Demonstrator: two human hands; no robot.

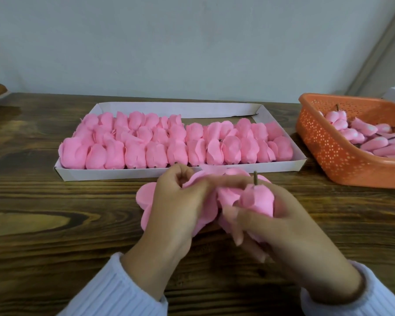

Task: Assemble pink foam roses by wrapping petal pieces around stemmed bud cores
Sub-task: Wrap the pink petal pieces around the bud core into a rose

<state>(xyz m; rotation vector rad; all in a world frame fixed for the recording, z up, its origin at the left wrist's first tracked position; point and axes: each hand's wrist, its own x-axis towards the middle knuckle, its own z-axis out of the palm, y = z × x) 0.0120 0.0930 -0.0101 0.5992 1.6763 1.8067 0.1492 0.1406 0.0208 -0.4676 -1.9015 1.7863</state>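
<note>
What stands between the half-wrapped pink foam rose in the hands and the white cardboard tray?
Nothing visible. The right hand grips the stemmed pink foam bud, the left hand pinches pink foam petals, both right before the white cardboard tray's near wall. Inside, finished pink roses fill the front rows; bare floor shows only at the back right.

Soft, even light, bright but without glare. The white cardboard tray (101, 174) looks fairly sharp. In front of it, the left hand (176, 208), the right hand (283, 229), and the petal piece (146, 195) and bud core (258, 199) they grip smear with motion blur. Faint shadows lie under them on the wooden table (55, 201). Right of the tray, the orange basket (328, 144) stretches with wide-angle distortion.
</note>
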